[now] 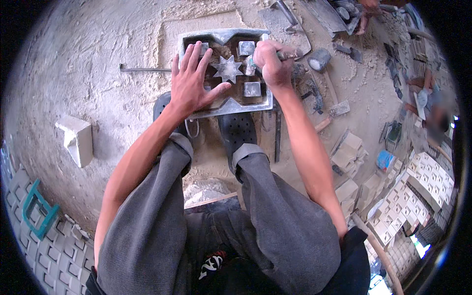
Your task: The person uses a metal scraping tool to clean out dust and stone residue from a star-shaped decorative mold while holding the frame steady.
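Between my feet lies a grey metal mould (255, 105) with notched long sides. Inside it stand an eight-pointed star (227, 69) and square blocks, such as the near right block (252, 89). My left hand (194, 81) rests palm down over the mould's left part, fingers spread, hiding some of the blocks there. At the right rim my right hand (273, 61) is closed round a brush-like tool (250, 66). Its pale, worn end dips inside the mould beside the star. A dark grip sticks out behind the fist; most of the tool is covered.
A pale cylinder (319, 59) and a hammer-like tool (339, 108) lie to the right on the dusty ground. Left are a thin metal bar (145, 70) and a white block (78, 140). Patterned pale tiles (430, 177) stand far right, near another person (425, 93).
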{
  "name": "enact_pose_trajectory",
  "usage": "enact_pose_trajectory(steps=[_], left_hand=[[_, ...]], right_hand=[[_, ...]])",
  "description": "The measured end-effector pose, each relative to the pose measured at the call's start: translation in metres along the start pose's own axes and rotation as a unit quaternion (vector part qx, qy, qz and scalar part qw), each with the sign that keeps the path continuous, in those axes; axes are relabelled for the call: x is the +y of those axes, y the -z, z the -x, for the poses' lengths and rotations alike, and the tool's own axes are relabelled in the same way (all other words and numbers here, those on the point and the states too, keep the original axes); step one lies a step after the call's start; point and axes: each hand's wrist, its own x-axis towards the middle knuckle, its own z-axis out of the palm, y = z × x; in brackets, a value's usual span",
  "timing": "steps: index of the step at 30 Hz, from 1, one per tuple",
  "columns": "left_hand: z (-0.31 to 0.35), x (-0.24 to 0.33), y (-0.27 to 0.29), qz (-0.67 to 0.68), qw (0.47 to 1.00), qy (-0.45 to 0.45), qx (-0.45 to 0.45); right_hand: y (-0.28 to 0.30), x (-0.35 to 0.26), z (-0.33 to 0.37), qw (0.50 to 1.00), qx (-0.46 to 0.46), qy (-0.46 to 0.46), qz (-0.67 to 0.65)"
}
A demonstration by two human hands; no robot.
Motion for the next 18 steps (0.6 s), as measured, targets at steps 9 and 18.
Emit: enact_pose_trajectory(steps=[9, 18], left_hand=[[0.002, -0.004, -0.003, -0.018, 1.000, -0.003, 0.004], [0.004, -0.005, -0.002, -0.013, 1.000, 0.009, -0.003]], right_hand=[[-0.003, -0.012, 0.008, 0.991, 0.016, 0.085, 0.103], [-0.006, -0.036, 0.002, 0.994, -0.018, 0.074, 0.083]])
